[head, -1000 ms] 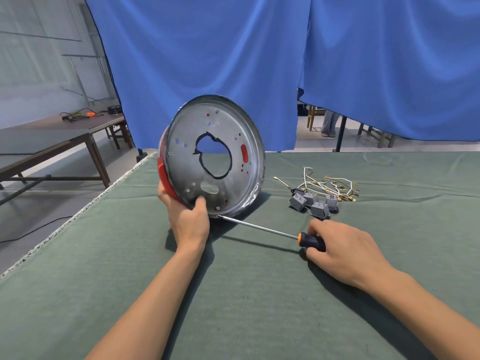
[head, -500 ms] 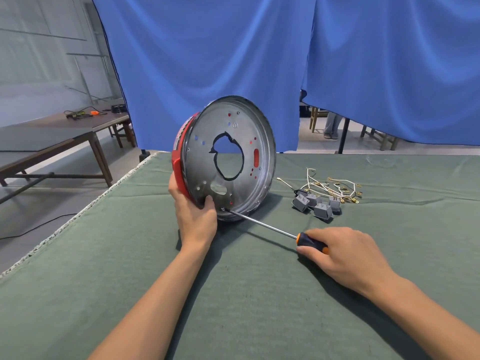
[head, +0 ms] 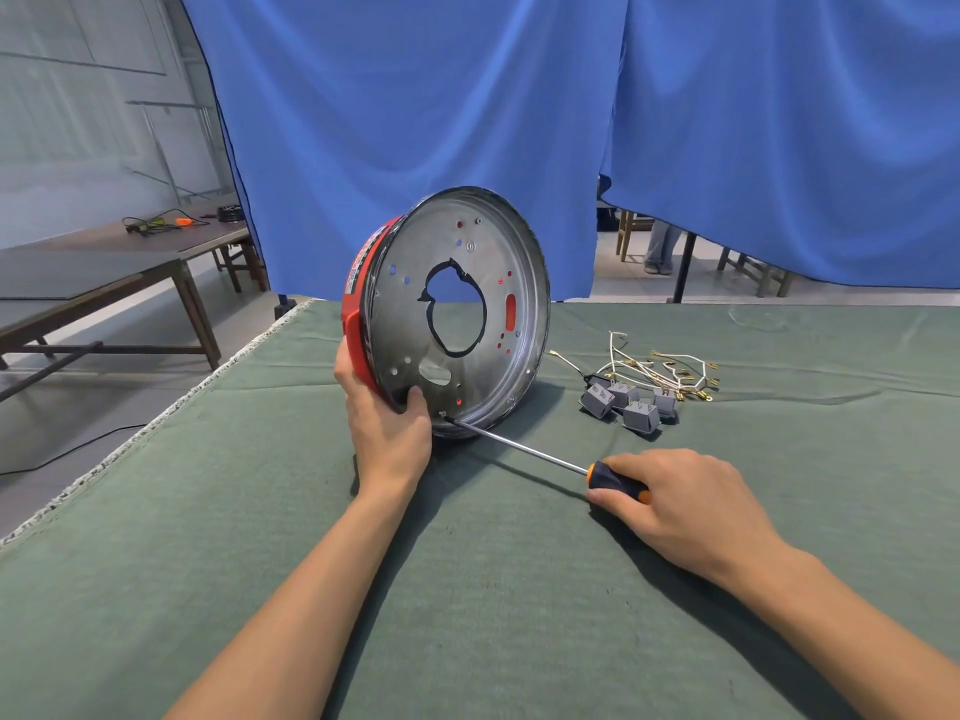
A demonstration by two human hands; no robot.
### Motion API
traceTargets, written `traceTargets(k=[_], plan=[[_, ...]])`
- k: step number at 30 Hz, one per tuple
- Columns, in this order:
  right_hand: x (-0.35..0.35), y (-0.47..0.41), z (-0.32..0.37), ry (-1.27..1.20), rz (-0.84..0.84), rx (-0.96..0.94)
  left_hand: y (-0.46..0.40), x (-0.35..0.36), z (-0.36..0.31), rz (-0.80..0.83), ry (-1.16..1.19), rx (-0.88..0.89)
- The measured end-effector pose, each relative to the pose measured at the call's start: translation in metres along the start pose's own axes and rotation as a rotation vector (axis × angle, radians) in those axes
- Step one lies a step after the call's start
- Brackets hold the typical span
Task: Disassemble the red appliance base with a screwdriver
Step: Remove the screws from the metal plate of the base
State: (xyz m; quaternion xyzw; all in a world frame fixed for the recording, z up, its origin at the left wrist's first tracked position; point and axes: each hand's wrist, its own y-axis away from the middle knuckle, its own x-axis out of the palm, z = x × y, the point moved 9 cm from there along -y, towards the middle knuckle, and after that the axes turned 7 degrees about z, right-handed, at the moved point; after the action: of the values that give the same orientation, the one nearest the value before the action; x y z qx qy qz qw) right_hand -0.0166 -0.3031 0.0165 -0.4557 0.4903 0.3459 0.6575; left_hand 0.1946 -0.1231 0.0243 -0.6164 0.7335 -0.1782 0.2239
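Note:
The red appliance base (head: 358,324) stands on its edge on the green table, its round silver metal plate (head: 410,324) with a large central hole facing me. My left hand (head: 387,428) grips its lower left rim, thumb on the metal face. My right hand (head: 680,498) is closed on the black and orange handle of a screwdriver (head: 519,448). The long shaft runs up and left, and its tip sits on a screw near the plate's bottom edge, just right of my thumb.
Several grey plastic connector blocks (head: 626,402) and a tangle of white wires with brass terminals (head: 660,368) lie right of the base. The table's left edge (head: 156,428) drops to the floor. Blue curtains (head: 467,122) hang behind. A wooden bench (head: 104,267) stands at left.
The base has been turned so its face points more to the right and more of the red rim shows. The screwdriver tip came up onto a screw near the bottom edge.

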Motion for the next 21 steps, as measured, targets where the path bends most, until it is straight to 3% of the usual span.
traceTargets(k=[12,21], plan=[[-0.0018,0.0032,-0.0022,-0.025,0.001,0.019,0.0004,-0.0019,0.0061,-0.016,0.012,-0.059],[-0.0011,0.0003,-0.0037,-0.043,0.029,0.051,0.0006,0.0013,-0.0023,-0.005,0.009,0.014]])
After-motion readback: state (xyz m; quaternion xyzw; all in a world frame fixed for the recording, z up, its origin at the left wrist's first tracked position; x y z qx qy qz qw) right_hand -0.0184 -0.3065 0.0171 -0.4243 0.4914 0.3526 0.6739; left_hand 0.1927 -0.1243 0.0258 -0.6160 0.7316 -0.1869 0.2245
